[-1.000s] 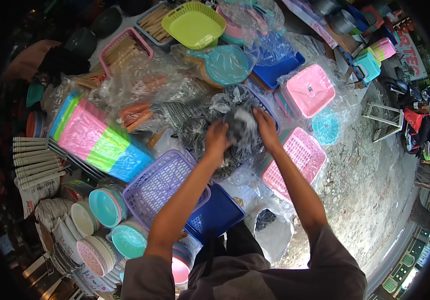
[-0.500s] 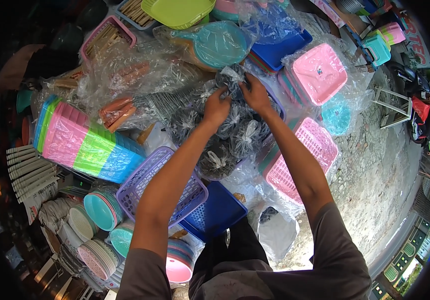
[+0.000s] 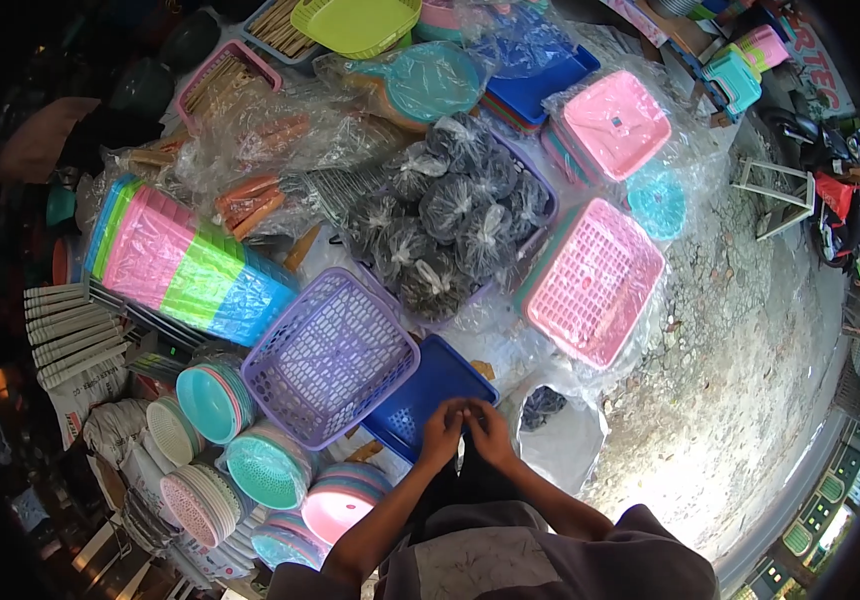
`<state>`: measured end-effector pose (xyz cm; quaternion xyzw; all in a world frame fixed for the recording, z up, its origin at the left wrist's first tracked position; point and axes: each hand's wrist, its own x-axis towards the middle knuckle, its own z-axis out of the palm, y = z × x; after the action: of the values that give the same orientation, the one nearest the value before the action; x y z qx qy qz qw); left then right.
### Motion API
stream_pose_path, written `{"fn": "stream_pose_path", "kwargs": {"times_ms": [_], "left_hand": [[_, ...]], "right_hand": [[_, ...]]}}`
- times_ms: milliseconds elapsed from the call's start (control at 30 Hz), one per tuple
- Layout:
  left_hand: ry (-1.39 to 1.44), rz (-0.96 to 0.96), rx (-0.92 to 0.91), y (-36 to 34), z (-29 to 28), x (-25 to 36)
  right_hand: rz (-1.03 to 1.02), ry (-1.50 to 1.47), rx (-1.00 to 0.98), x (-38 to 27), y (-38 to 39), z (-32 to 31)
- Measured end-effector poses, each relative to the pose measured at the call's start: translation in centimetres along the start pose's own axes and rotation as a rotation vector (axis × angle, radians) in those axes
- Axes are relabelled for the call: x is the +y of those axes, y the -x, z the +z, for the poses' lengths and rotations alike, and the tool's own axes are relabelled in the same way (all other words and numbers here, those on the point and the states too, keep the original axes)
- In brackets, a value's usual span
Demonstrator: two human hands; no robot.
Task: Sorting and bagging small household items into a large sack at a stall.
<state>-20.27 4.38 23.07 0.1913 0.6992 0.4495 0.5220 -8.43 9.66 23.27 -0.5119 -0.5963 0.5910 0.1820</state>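
Observation:
Close to my body, my left hand (image 3: 441,432) and my right hand (image 3: 491,434) meet with their fingertips pressed together. A thin whitish sliver shows just below them, too small to name. Both hands are over the near edge of a blue plastic tray (image 3: 420,385). Beyond it, several knotted clear bags (image 3: 453,208) of dark contents fill a purple basket (image 3: 552,190). An empty purple lattice basket (image 3: 335,350) lies to the left of the tray. Right of my hands stands an open whitish sack (image 3: 568,450) with something dark inside.
Wrapped pink baskets (image 3: 598,285) and pink basins (image 3: 618,125) stand at the right. Stacked multicoloured bins (image 3: 190,275) and round colanders (image 3: 268,468) line the left. Plastic-wrapped, orange-handled goods (image 3: 250,205) lie behind. Rough concrete ground (image 3: 720,380) stretches along the right.
Both hands have drawn back from the knotted bags to close in front of my body. The bags stay heaped in the purple basket, now in full view.

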Motion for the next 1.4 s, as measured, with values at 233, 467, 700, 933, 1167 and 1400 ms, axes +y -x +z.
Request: {"fn": "stream_pose_path", "kwargs": {"times_ms": [233, 467, 700, 933, 1167, 1400], "left_hand": [[-0.272, -0.020, -0.320, 6.2, 0.5, -4.0], [-0.226, 0.042, -0.523, 6.8, 8.6, -7.0], [-0.414, -0.021, -0.585, 5.0, 18.1, -16.6], [-0.304, -0.762, -0.287, -1.5, 25.7, -25.1], [-0.419, -0.834, -0.248, -7.9, 27.7, -33.2], [-0.512, -0.728, -0.165, -9.6, 27.4, -35.4]], "right_hand": [[0.187, -0.101, 0.087, 4.2, 10.5, -3.4], [0.387, -0.271, 0.436, 15.1, 14.3, -8.2], [0.437, -0.160, 0.494, 29.2, 13.3, -10.7], [0.612, 0.063, 0.442, 41.6, 10.1, -11.4], [0.498, 0.184, 0.320, 50.3, 4.0, -9.2], [0.734, 0.470, 0.286, 50.8, -1.9, -6.3]]}}
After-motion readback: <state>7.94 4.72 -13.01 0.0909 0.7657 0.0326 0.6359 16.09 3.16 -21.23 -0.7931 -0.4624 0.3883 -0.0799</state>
